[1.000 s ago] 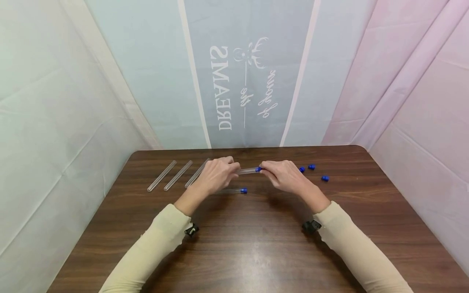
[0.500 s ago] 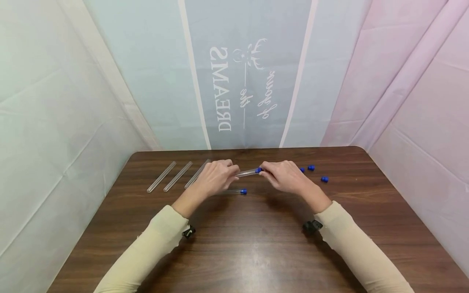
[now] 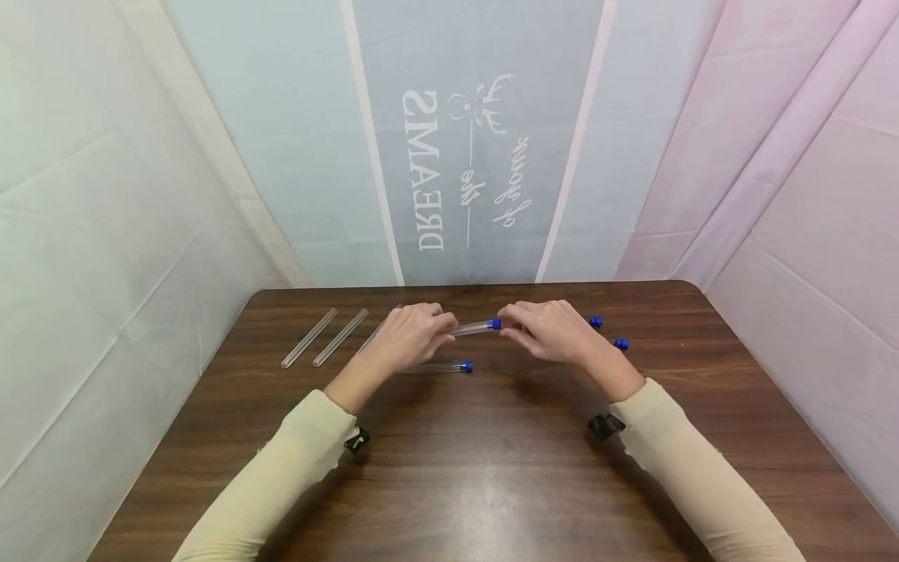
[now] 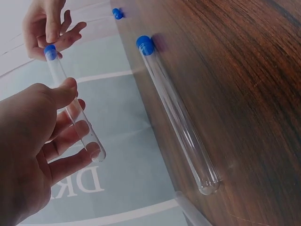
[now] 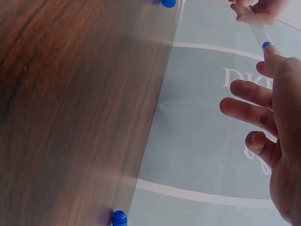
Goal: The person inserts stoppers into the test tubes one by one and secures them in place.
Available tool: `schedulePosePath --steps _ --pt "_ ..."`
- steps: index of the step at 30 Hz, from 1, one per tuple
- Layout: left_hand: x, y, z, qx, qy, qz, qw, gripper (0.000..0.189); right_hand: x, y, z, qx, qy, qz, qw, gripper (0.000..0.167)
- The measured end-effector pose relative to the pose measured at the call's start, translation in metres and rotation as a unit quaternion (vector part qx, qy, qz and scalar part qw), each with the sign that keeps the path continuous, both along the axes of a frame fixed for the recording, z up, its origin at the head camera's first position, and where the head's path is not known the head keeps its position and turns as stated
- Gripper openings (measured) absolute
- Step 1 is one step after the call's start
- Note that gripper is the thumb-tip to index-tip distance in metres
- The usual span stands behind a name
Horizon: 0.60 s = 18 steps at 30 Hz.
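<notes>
A clear test tube (image 4: 71, 101) with a blue cap (image 3: 495, 324) is held by my left hand (image 3: 414, 334), thumb on one side and fingers along the other. The cap points toward my right hand (image 3: 551, 332). In the right wrist view, the right thumb (image 5: 273, 55) is right at the cap's end, and the other fingers are spread loosely with nothing in them. A second capped test tube (image 4: 176, 115) lies on the table just nearer than the hands; my left hand partly hides it from the head camera.
Uncapped test tubes (image 3: 340, 337) lie slanted at the left on the brown table (image 3: 463, 468), one partly behind my left hand. Loose blue caps (image 3: 622, 343) lie right of my right hand. A printed cloth (image 3: 470, 156) hangs behind the table.
The right fingers have loosened from the cap and the right hand has shifted slightly right, leaving the whole cap in sight. The left hand keeps its hold on the tube.
</notes>
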State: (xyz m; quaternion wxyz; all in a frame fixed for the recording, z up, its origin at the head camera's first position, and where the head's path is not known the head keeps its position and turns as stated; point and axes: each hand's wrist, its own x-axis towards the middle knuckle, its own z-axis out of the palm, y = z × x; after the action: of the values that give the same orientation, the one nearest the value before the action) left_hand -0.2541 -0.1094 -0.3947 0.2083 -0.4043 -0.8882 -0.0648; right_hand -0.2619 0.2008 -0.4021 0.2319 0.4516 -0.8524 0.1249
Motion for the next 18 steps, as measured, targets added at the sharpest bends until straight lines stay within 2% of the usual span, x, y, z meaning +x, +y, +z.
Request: schedulePosePath --steps 7,11,14,18 --pt "0.0 0.003 -0.001 -0.009 0.007 -0.007 0.9999 0.015 0.0 -0.005 -0.005 0.0 0.042 0.01 0.9991 0.016" --pt "0.002 0.006 -0.001 -0.007 0.008 -0.002 0.9999 0.016 0.001 -0.008 -0.006 -0.014 0.045 0.02 0.9987 0.019" --pt "0.003 0.008 -0.001 -0.011 0.011 0.005 0.9999 0.018 0.002 -0.009 -0.007 -0.018 0.024 0.021 0.9993 0.017" --pt "0.004 0.011 -0.001 -0.018 0.025 0.008 0.9995 0.021 0.003 -0.01 -0.007 -0.018 -0.038 0.008 0.9991 0.007"
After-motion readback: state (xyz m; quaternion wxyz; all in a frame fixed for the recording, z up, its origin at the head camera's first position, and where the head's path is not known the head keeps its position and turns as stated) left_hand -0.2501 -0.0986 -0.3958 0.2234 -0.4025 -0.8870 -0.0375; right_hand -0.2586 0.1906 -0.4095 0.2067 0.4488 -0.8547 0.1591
